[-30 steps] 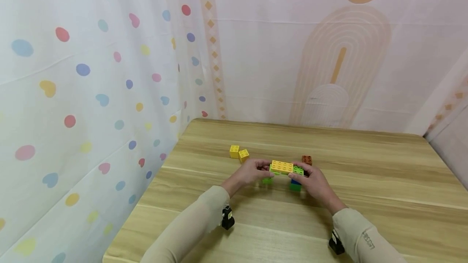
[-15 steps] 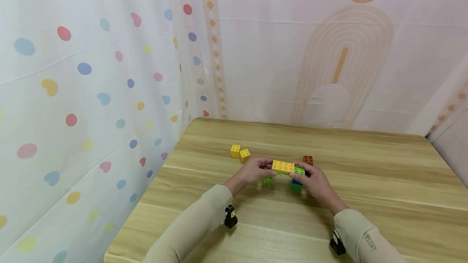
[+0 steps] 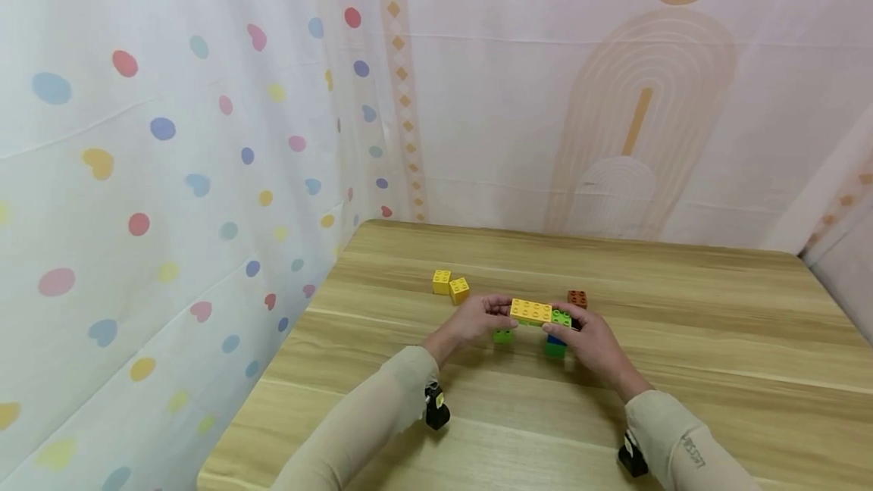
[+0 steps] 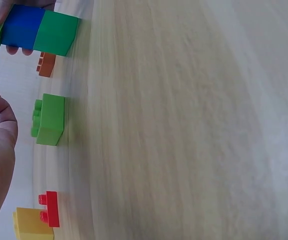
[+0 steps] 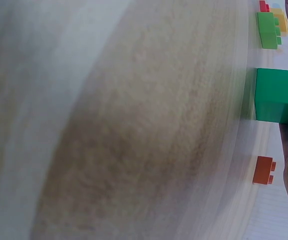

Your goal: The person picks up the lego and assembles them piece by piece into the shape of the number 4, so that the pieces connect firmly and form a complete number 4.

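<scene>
Both hands hold one joined assembly just above the table in the head view. Its top is a long yellow brick, with light green bricks under and beside it. The left hand pinches its left end; the right hand grips the right end. Below the right end hang a blue brick and a dark green brick, clear of the tabletop in the left wrist view. A separate light green brick stands on the table below the left hand.
Two yellow bricks sit on the wooden table behind the left hand. A brown-orange brick lies behind the right hand. The left wrist view shows a thin red brick by a yellow one. Curtains stand behind and at left.
The hands and the assembly keep nearly the same pose. The whole head view has shifted slightly, so everything appears a little further right.
</scene>
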{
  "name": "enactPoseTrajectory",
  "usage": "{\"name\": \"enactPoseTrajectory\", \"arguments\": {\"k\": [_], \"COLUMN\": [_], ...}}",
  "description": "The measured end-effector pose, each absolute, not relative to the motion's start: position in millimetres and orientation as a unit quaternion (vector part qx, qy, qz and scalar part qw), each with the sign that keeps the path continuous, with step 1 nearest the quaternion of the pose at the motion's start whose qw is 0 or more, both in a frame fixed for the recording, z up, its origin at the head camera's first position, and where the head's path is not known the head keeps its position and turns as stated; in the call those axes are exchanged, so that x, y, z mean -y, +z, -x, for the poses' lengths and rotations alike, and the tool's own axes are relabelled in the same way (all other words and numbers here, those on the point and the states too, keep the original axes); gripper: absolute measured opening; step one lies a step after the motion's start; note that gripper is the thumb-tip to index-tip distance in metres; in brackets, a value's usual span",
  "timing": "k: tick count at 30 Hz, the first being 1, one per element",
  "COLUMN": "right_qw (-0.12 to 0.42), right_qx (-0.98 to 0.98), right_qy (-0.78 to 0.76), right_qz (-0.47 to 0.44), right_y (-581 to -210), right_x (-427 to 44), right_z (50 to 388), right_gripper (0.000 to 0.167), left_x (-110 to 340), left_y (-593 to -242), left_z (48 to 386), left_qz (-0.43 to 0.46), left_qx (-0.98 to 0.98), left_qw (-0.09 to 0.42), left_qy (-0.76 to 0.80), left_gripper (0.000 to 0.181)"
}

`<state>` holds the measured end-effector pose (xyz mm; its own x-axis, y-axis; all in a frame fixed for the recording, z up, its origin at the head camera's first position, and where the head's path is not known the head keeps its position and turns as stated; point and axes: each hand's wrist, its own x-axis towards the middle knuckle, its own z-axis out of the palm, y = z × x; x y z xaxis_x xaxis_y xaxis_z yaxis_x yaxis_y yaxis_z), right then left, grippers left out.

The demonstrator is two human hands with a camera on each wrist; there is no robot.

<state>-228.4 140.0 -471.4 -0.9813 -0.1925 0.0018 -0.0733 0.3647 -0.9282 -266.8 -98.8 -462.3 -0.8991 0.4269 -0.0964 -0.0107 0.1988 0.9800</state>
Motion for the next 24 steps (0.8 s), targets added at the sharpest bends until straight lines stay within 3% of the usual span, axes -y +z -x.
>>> {"name": "enactPoseTrajectory", "arguments": {"k": [9, 24], "right_qw": [0.049, 0.047], "right_qx": [-0.819, -0.819], "right_qy": [-0.564, -0.564], "right_qz": [0.09, 0.09], "right_y": [-473.2, -473.6], "right_x": [-140.7, -139.9], "right_z": [228.5, 229.8], "right_gripper": [0.049, 0.049], "left_x": [94.5, 82.4], "left_y": [-461.4, -459.2], "left_z": [263.7, 257.5], "left_qz": [-0.089, -0.065], "left_qx": [-0.725, -0.73], "left_qw": [0.19, 0.166], "left_qy": [0.656, 0.659], "left_gripper": [0.037, 0.031]}}
